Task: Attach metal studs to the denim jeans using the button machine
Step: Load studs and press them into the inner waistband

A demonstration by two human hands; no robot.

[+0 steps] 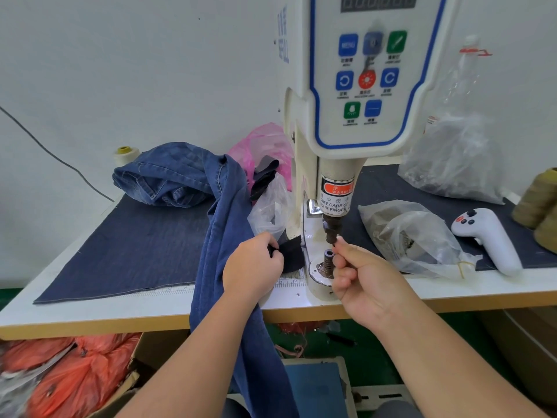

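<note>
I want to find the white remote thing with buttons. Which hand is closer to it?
Right. The right hand is at the machine's press, with plastic bags between it and the white controller. The left hand is farther off, pinching dark fabric left of the press.

The desk (150, 312) is white-topped with a tan front edge. A dark denim mat (135, 245) covers its left part, and the jeans (180, 176) lie bunched toward the back edge, one leg hanging over the front edge. The button machine (331, 182) stands mid-desk. Toward the right edge lie clear plastic bags (416, 236), a white controller (488, 236) and thread cones (539, 203). A pale thread spool (125, 155) sits at the back left.
</note>
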